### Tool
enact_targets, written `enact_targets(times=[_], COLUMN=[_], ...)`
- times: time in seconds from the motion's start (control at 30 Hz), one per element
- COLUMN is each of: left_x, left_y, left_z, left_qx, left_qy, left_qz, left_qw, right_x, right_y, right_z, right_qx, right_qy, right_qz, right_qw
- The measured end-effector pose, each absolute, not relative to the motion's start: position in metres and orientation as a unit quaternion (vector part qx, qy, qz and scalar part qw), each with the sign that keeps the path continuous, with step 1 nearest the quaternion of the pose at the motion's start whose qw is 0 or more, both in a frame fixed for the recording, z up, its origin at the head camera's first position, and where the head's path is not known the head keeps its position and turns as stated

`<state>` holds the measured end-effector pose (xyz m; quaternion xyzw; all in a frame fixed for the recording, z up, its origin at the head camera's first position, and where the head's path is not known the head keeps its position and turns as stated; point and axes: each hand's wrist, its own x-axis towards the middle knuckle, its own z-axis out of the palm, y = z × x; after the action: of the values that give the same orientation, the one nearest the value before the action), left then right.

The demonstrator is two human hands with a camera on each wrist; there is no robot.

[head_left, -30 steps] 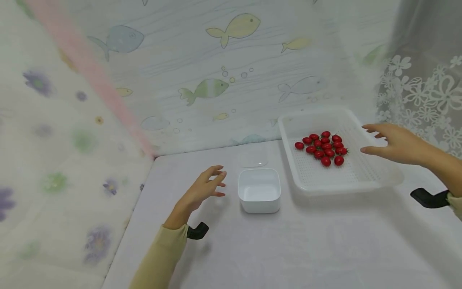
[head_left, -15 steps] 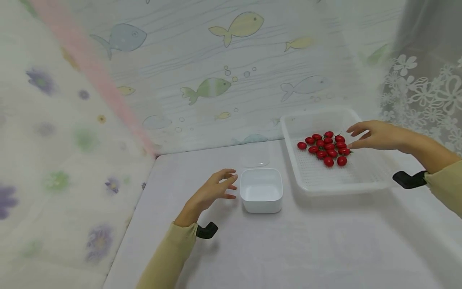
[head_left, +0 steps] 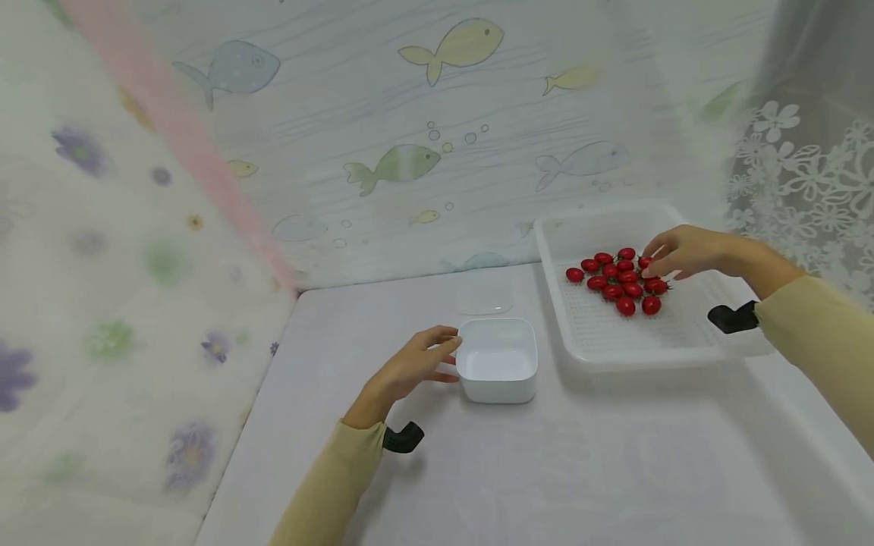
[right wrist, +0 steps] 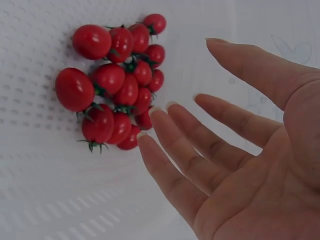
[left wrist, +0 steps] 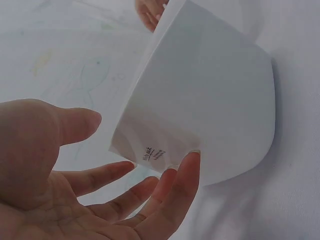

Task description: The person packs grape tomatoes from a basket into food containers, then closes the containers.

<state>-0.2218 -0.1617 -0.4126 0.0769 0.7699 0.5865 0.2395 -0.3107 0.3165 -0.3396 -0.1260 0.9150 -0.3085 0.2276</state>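
Observation:
A small white square container (head_left: 498, 388) with an open top stands on the table. My left hand (head_left: 418, 362) is at its left side, fingertips right at the wall. In the left wrist view the fingers (left wrist: 172, 200) are spread and relaxed beside the container's side (left wrist: 215, 95), which carries small dark print. Several cherry tomatoes (head_left: 612, 291), red with green stems, lie together in a white perforated basket (head_left: 580, 355). My right hand (head_left: 693, 252) hovers over the cluster's right side and covers part of it. In the right wrist view its fingers (right wrist: 185, 155) are loosely extended, holding nothing.
A clear lid-like piece (head_left: 486, 303) lies on the table (head_left: 580, 470) behind the container. A fish-patterned curtain (head_left: 382, 98) closes off the back, and a flowered cloth (head_left: 123, 303) slopes down along the left. Lace fabric (head_left: 812, 167) hangs at the right, beyond the basket.
My right hand has moved left from the basket's right edge to over the tomatoes. My left hand has moved right, up to the container. The container and the tomatoes stay in place.

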Motion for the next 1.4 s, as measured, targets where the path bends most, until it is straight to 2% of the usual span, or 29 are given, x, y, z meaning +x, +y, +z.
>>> enact_targets(times=[0.5,0.83,1.4], left_x=[-0.226,-0.221,-0.22], left_y=[-0.157,-0.159,-0.159], left_z=[-0.418,-0.421,-0.419], left_qx=[0.053,0.067,0.07], left_qy=[0.778,0.777,0.774], left_qz=[0.584,0.58,0.582], left_qw=[0.226,0.236,0.239], right_x=[-0.33,-0.329,-0.331], right_y=[0.31,0.297,0.28], right_z=[-0.361,-0.378,-0.397], right_qx=[-0.08,-0.073,-0.071], right_qy=[0.891,0.876,0.894], right_qz=[-0.344,-0.344,-0.308], right_qw=[0.286,0.33,0.317])
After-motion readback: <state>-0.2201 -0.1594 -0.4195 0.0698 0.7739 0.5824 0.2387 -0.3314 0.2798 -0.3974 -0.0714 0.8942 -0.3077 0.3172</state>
